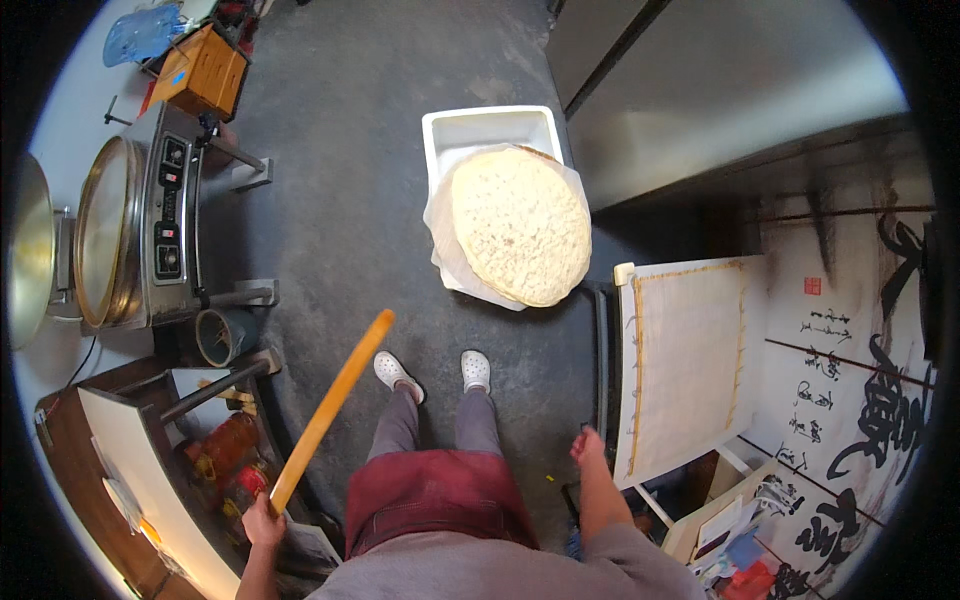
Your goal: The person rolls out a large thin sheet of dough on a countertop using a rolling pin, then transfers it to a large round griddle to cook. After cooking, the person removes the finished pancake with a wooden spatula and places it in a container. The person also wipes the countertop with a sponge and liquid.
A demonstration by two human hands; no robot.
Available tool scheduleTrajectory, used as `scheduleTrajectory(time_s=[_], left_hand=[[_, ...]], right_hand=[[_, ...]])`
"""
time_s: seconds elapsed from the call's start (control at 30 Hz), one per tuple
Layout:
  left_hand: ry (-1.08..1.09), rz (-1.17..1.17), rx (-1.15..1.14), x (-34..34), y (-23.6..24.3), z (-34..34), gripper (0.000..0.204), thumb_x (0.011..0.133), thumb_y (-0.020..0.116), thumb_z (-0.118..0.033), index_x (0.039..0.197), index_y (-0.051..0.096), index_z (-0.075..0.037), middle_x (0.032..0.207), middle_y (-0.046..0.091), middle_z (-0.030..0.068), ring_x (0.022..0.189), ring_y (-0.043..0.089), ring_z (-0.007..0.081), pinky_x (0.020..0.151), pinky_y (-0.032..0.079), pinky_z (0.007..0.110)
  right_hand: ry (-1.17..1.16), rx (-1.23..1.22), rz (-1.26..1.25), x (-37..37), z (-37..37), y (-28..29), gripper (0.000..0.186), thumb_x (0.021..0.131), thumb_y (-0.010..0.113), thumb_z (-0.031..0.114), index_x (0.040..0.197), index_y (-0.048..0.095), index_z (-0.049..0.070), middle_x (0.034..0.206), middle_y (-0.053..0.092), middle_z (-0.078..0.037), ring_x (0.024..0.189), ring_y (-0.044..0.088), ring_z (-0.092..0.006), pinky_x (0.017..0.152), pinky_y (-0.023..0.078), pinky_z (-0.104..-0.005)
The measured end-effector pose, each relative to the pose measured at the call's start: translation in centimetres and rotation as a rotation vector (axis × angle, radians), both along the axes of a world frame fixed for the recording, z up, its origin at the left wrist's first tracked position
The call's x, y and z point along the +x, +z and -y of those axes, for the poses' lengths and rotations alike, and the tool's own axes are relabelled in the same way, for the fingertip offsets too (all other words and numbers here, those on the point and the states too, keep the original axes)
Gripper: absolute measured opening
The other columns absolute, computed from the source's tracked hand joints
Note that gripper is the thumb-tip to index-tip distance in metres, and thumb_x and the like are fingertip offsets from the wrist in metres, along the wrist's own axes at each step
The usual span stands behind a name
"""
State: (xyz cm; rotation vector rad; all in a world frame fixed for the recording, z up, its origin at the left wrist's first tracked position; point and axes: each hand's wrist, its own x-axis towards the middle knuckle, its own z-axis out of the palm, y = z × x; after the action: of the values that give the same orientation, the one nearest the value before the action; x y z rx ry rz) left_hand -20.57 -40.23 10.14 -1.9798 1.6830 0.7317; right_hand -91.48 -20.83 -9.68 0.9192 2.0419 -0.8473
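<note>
My left hand [263,522] is closed around the lower end of a long, flat wooden stick [335,405], which slants up and to the right over the floor. My right hand [588,446] is held out at the right with curled fingers, close to a white cloth-covered board [688,365]. Whether anything small is inside it does not show. Ahead of my feet, a large round pale flatbread [522,225] with a speckled top lies on thin white sheets [445,245]. These rest over a white plastic tub [433,130], whose far end shows.
At the left stand a round electric griddle [165,210] with its lid raised, a grey bucket [222,337] and a shelf unit [150,470] with bottles. A wooden box [200,75] is farther back. A large metal cabinet [720,100] borders the right, near a wall with black brush writing.
</note>
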Motion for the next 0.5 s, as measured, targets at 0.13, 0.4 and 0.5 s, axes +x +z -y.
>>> scheduleTrajectory(time_s=[0.13,0.4,0.5], left_hand=[[0.233,-0.013,-0.172,-1.1,1.9,-1.0,0.032,0.064,0.073,-0.005,0.09,0.055,-0.006,0.079,0.067,0.021,0.079,0.065,0.044,0.07,0.051,0.051],[0.672,-0.485,-0.668,-8.0,-0.1,4.0,0.033,0.067,0.072,-0.009,0.097,0.062,-0.001,0.082,0.067,0.0135,0.077,0.069,0.0219,0.071,0.052,0.035],[0.742,-0.582,-0.84,-8.3,-0.6,7.1,0.029,0.075,0.074,-0.014,0.097,0.061,-0.001,0.082,0.066,0.0141,0.078,0.068,0.023,0.072,0.051,0.035]], right_hand=[[0.066,0.054,0.119,2.2,-2.7,2.3,0.018,0.095,0.06,0.029,0.085,0.056,0.014,0.068,0.055,-0.004,0.051,0.052,-0.0186,0.046,0.042,-0.0358],[0.56,-0.303,0.087,1.6,19.4,1.2,0.017,0.095,0.061,0.02,0.106,0.059,0.007,0.085,0.066,-0.009,0.066,0.064,-0.02,0.052,0.054,-0.0356],[0.677,-0.531,0.045,3.1,28.5,2.2,0.014,0.096,0.058,0.022,0.104,0.059,0.01,0.085,0.066,-0.006,0.069,0.064,-0.0201,0.055,0.052,-0.0337]])
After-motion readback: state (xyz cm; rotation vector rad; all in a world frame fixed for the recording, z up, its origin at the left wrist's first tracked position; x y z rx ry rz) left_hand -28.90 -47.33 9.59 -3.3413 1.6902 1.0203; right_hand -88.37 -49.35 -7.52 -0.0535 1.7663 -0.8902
